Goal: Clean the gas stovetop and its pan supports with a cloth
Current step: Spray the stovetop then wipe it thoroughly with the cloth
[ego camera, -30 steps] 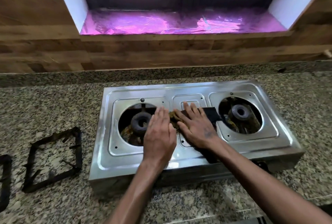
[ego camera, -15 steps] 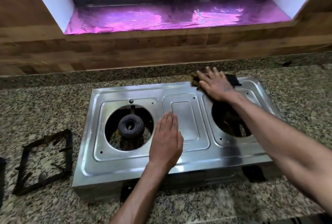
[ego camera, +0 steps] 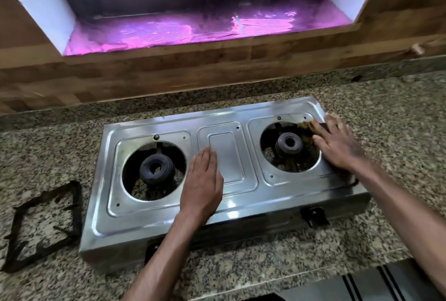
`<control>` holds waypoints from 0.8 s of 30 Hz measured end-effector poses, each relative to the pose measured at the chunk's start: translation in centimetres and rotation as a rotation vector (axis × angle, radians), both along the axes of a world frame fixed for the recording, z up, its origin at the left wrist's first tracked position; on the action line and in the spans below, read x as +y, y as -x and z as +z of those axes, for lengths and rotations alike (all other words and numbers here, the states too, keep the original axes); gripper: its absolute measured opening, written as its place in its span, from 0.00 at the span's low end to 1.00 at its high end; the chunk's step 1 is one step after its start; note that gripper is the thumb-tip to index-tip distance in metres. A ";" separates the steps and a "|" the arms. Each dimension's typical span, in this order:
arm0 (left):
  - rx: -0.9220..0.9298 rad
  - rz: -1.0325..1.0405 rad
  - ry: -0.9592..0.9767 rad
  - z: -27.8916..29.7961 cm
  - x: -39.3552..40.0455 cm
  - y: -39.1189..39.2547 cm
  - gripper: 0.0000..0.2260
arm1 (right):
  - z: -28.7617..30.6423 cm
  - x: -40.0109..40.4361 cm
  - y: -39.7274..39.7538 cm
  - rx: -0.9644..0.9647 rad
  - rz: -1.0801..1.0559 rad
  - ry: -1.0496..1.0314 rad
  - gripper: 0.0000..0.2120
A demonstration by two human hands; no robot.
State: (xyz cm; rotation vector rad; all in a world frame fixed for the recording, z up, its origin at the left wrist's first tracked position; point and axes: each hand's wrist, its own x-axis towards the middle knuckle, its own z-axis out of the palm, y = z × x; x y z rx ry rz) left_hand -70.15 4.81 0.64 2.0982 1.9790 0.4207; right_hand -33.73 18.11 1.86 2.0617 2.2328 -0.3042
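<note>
A two-burner steel stovetop (ego camera: 226, 194) sits on the granite counter with both pan supports off. My left hand (ego camera: 204, 182) lies flat on the steel between the left burner (ego camera: 155, 169) and the raised centre panel. My right hand (ego camera: 337, 145) presses flat, fingers spread, on a dark grimy cloth (ego camera: 307, 128) at the right rim of the right burner (ego camera: 289, 142) opening. Most of the cloth is hidden under the hand. One black pan support (ego camera: 43, 226) lies on the counter left of the stove.
The granite counter (ego camera: 395, 112) runs around the stove to a wooden wall behind. A window sill lined with pink foil (ego camera: 193, 30) is above. Stove knobs (ego camera: 313, 216) jut from the front face. A dark striped edge (ego camera: 376, 283) shows at the bottom right.
My right hand has slid the cloth from the stove's back edge near the middle to the right side of the right burner. My left hand has stayed flat on the steel.
</note>
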 end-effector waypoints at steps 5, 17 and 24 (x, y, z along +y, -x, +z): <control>-0.011 -0.001 -0.001 0.2 -0.1 0.0 0.27 | -0.5 -8.4 -0.3 -0.011 -0.093 -0.004 0.32; -0.017 -0.005 -0.014 -0.3 -0.2 0.0 0.26 | -0.1 -16.5 16.2 0.113 0.087 0.010 0.34; -0.001 -0.011 -0.015 -0.4 -0.1 0.1 0.26 | 0.4 -17.2 12.0 0.148 0.227 0.021 0.29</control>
